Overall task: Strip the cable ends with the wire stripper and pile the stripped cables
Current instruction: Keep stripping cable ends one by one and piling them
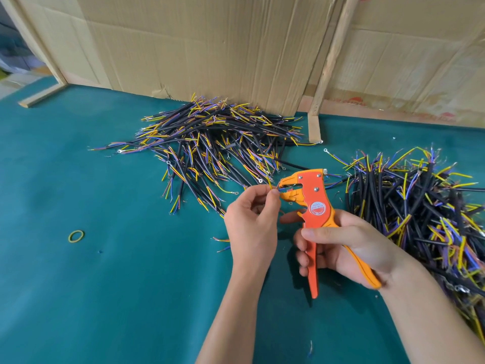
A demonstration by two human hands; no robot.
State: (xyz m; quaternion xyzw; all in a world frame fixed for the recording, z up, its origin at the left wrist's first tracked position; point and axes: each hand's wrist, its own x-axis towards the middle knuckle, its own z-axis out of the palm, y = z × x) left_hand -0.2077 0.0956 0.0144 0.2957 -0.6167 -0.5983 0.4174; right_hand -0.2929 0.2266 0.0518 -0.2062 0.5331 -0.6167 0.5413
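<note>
The right hand grips the orange metal-and-plastic wire stripper by its handles — head up, jaws apart. The left hand pinches thin coloured cable wires (yellow, blue) at those jaws, between two black-sheathed cable piles: far-left, right.

A yellow rubber band lies flat on the teal table cover. Creased cardboard sheets stand along its far edge, with a wooden strip leaning against them.
</note>
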